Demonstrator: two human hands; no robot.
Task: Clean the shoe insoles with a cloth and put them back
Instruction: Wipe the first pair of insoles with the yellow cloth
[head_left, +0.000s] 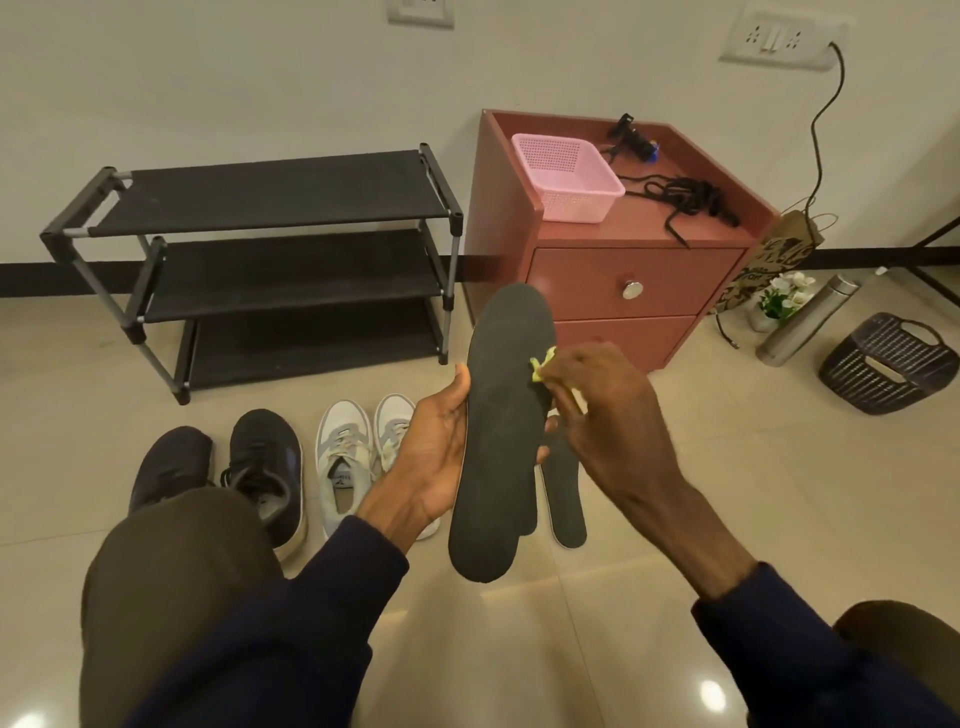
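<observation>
Wiping step here, so the trick is probably to back the insole (498, 426) firmly from behind and drag the cloth (543, 364) in long passes toe to heel rather than dabbing at one spot, since a thin piece like that looks like it would flex away under pressure. The person holds the insole up over the floor, roughly upright with the toe end pointing away, just right of the white shoes (348, 462) and black shoes (265, 467). The left hand (441, 447) grips it along the left edge about halfway down, thumb lying up the edge, fingers wrapped behind with the tips peeking out on the right. The right hand (597, 410) comes in from the right, fingers bunched around the small yellow-green cloth, pressing it onto the insole's right edge in the upper half. Most of the cloth is buried in the fingers. Another insole (569, 499) lies on the tiles just below, partly hidden.
</observation>
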